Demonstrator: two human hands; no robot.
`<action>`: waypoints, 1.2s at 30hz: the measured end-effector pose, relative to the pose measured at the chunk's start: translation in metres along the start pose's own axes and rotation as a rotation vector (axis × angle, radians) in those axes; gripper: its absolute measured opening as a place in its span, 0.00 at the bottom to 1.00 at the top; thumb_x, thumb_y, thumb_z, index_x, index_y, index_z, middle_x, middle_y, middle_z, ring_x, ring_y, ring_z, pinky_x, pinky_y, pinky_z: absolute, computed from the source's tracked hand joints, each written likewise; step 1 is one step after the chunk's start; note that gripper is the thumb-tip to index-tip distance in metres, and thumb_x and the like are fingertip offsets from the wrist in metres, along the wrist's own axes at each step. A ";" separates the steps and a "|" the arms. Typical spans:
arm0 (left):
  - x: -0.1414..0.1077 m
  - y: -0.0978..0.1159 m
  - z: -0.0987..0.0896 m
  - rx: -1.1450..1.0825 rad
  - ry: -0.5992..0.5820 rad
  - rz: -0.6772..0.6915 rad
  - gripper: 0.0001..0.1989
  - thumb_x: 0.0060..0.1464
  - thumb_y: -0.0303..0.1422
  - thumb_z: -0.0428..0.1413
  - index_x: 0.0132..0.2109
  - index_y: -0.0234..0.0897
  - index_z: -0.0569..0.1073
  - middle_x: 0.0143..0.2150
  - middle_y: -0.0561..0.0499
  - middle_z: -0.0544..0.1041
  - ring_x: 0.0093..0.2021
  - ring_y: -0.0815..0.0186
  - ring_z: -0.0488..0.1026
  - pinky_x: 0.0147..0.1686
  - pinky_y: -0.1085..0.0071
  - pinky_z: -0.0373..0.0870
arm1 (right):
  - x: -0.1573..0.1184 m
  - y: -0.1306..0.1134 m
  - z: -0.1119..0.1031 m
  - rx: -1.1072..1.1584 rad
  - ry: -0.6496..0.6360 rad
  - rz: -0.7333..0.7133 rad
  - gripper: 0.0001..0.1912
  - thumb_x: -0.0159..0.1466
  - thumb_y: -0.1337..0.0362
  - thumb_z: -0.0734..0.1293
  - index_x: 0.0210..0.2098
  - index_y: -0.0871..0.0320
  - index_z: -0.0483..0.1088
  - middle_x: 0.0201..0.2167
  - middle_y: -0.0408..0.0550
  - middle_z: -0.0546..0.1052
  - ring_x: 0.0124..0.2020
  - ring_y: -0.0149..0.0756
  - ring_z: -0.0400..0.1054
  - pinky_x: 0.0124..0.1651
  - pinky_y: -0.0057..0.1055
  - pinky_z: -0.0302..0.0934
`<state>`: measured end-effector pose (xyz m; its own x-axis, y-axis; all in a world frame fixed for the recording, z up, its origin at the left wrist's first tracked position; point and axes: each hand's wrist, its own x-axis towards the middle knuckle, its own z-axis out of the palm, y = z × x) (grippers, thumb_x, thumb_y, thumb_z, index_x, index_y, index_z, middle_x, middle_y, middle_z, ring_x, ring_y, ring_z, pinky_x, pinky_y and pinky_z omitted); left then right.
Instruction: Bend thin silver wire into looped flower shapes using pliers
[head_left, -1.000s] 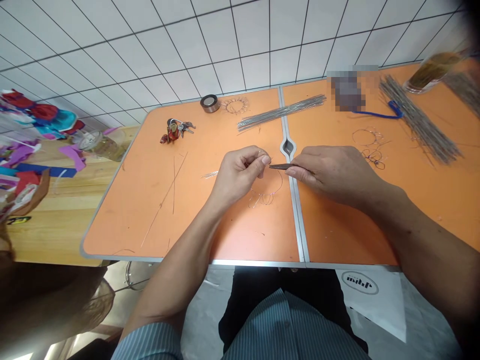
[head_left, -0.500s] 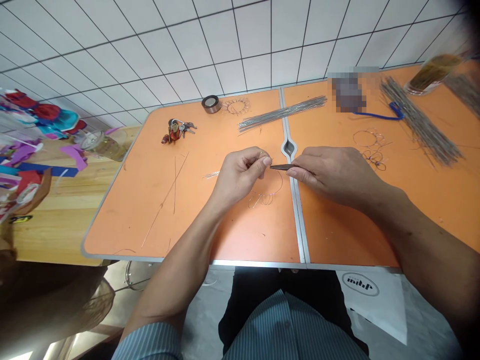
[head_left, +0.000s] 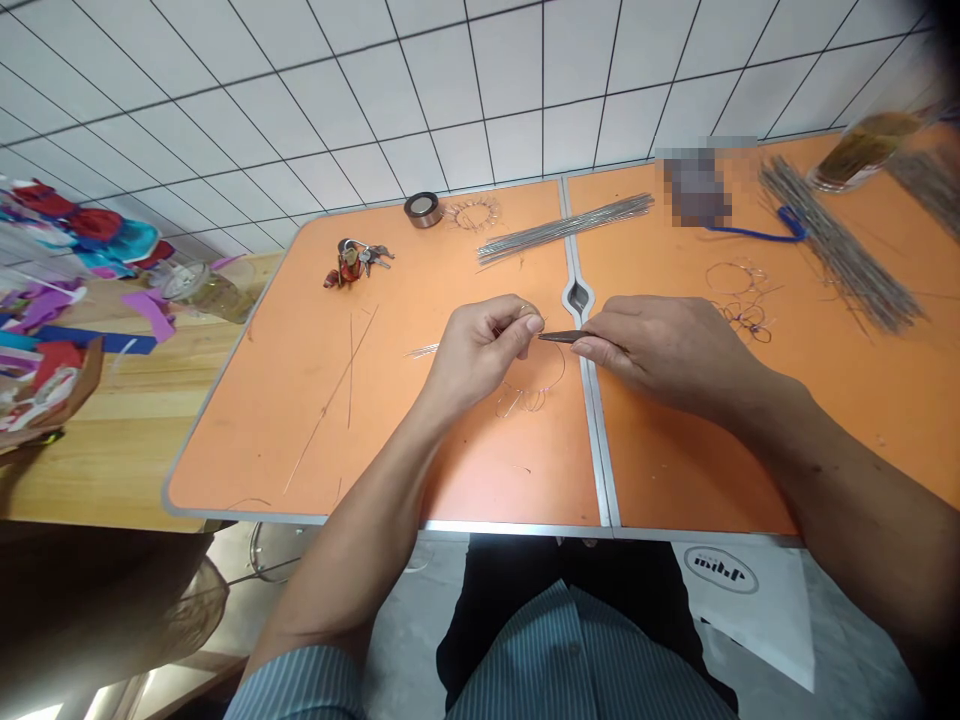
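Observation:
My left hand is closed, thumb pressed against the forefinger, pinching a thin wire ring. Small loops of the same wire hang under that hand, just above or on the orange table; I cannot tell which. My right hand is wrapped round dark, pointed tweezers, most of which the palm hides. Their tip points left and meets the wire at my left fingertips. A few short wires stick out from behind my left hand.
A bundle of straight wires lies across the table's seam. Behind stand a tape roll and keys. To the right are looped wire pieces, a thicker wire bundle and a glass. Loose wires lie left.
Both hands stay almost in the same place, with the tweezers' tip still at the left fingertips. Beyond the table at left, a dark shape has shifted slightly.

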<state>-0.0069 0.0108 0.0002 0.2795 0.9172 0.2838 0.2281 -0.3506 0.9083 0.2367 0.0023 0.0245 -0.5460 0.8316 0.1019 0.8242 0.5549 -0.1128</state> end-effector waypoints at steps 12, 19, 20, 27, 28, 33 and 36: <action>0.002 -0.001 -0.006 -0.079 0.018 -0.146 0.23 0.67 0.53 0.63 0.35 0.38 0.77 0.27 0.52 0.75 0.25 0.70 0.67 0.25 0.72 0.64 | -0.001 0.010 0.003 0.126 0.073 -0.001 0.26 0.81 0.48 0.56 0.40 0.53 0.80 0.41 0.52 0.83 0.41 0.45 0.75 0.34 0.37 0.51; 0.006 -0.005 -0.014 -0.192 0.010 -0.217 0.25 0.67 0.57 0.61 0.40 0.39 0.81 0.29 0.49 0.78 0.26 0.68 0.70 0.27 0.71 0.69 | 0.001 0.015 0.003 0.145 0.040 0.102 0.25 0.79 0.47 0.58 0.41 0.53 0.80 0.41 0.52 0.84 0.41 0.48 0.76 0.35 0.38 0.53; 0.006 -0.006 -0.015 -0.200 0.010 -0.224 0.25 0.66 0.58 0.62 0.40 0.39 0.81 0.29 0.49 0.78 0.26 0.68 0.70 0.27 0.71 0.70 | 0.001 0.015 0.005 0.134 0.013 0.108 0.25 0.79 0.47 0.58 0.40 0.53 0.80 0.41 0.52 0.84 0.40 0.48 0.75 0.35 0.38 0.53; 0.007 -0.007 -0.016 -0.234 0.002 -0.252 0.25 0.65 0.58 0.63 0.40 0.39 0.81 0.30 0.48 0.79 0.26 0.68 0.71 0.27 0.70 0.70 | 0.001 0.006 0.017 0.076 -0.098 0.019 0.23 0.79 0.50 0.59 0.38 0.54 0.80 0.38 0.51 0.82 0.39 0.45 0.74 0.34 0.37 0.51; 0.007 -0.007 -0.016 -0.238 0.001 -0.256 0.25 0.65 0.57 0.63 0.40 0.38 0.81 0.30 0.48 0.79 0.26 0.68 0.71 0.27 0.70 0.70 | 0.001 0.004 0.019 0.070 -0.104 -0.007 0.23 0.79 0.51 0.60 0.39 0.54 0.81 0.38 0.51 0.82 0.39 0.44 0.74 0.34 0.37 0.51; 0.007 -0.008 -0.016 -0.258 0.009 -0.260 0.23 0.68 0.54 0.62 0.40 0.38 0.81 0.30 0.49 0.79 0.26 0.69 0.71 0.27 0.71 0.69 | -0.001 -0.011 0.030 0.018 -0.146 -0.070 0.17 0.79 0.55 0.64 0.43 0.56 0.82 0.41 0.53 0.82 0.40 0.44 0.74 0.36 0.37 0.51; 0.008 -0.011 -0.017 -0.272 0.008 -0.255 0.22 0.68 0.53 0.61 0.40 0.38 0.81 0.31 0.49 0.79 0.26 0.69 0.71 0.27 0.72 0.68 | -0.003 -0.019 0.035 -0.039 -0.105 -0.151 0.14 0.78 0.57 0.67 0.45 0.59 0.82 0.42 0.55 0.82 0.42 0.46 0.74 0.39 0.38 0.54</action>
<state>-0.0227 0.0248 -0.0022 0.2380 0.9705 0.0396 0.0332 -0.0489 0.9983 0.2174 -0.0101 -0.0084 -0.6747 0.7380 0.0105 0.7359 0.6738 -0.0659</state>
